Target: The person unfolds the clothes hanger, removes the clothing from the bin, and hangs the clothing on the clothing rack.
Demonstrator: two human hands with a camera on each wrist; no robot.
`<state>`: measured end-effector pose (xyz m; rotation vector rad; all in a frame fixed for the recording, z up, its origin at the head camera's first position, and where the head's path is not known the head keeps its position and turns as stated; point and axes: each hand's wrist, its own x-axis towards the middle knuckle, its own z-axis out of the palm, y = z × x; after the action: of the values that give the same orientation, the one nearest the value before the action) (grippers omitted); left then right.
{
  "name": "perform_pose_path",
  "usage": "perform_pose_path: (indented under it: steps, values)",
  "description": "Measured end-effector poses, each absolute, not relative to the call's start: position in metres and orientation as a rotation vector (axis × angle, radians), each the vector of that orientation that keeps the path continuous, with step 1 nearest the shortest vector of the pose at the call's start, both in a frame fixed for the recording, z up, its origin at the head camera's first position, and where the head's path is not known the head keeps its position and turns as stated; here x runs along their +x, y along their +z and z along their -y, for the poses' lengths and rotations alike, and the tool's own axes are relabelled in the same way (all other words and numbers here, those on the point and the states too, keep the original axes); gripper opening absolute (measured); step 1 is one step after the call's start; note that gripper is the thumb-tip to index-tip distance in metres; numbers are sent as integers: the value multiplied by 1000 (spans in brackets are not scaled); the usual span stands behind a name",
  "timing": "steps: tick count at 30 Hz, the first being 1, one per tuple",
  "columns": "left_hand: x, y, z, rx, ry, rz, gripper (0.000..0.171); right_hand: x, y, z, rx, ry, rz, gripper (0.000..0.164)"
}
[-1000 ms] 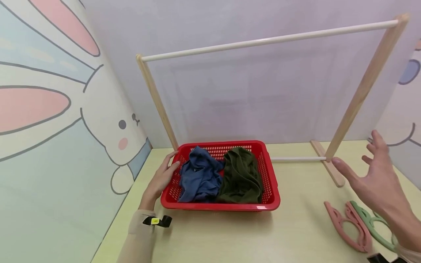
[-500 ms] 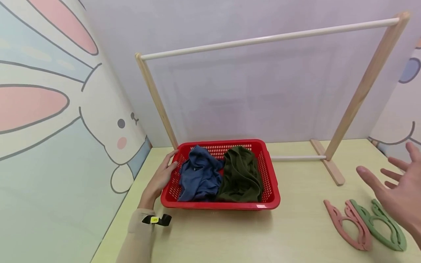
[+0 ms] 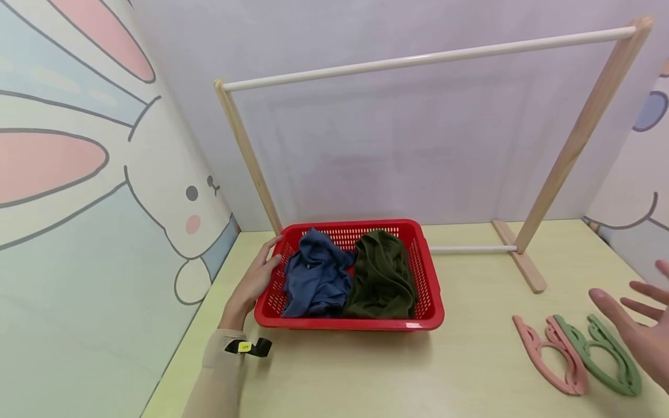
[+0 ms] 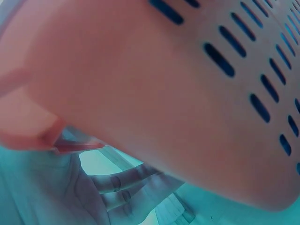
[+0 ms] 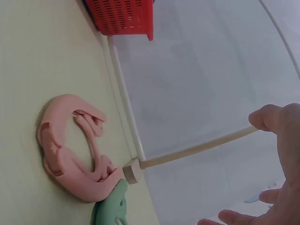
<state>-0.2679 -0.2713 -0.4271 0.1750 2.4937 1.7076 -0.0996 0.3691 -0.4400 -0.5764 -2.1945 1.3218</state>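
A red plastic basket (image 3: 349, 325) stands on the table, with a crumpled blue garment (image 3: 316, 278) on its left side and a dark green garment (image 3: 384, 276) on its right. My left hand (image 3: 254, 284) holds the basket's left rim; in the left wrist view, the fingers (image 4: 124, 187) lie against the basket wall (image 4: 140, 93). At the right edge of the head view, my right hand (image 3: 645, 331) hovers with fingers spread and nothing in them. Near it lie a pink folding hanger (image 3: 556, 363) and a green folding hanger (image 3: 606, 360), side by side.
Behind the basket stands a rack with wooden posts (image 3: 580, 139) and a white top rail (image 3: 418, 60). Its wooden foot (image 3: 520, 258) rests on the table (image 3: 334, 377) to the basket's right. Walls with rabbit drawings flank both sides.
My right hand has moved right and down toward the view's edge, uncovering the green hanger. My left hand stays at the basket, and the garments have not moved.
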Motion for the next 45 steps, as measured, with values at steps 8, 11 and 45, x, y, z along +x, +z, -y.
perform_pose_path:
  steps: [8,11,45]
  values:
    - [-270,-429,272,168,1708,-2504,59,-95,-465,-380,-651,1298,2225,95]
    - [-269,-428,272,164,1720,-2498,59,-90,-473,-383,-597,1316,2224,90]
    - [-271,-429,271,146,1735,-2476,59,-81,-520,-393,-742,1034,2677,92]
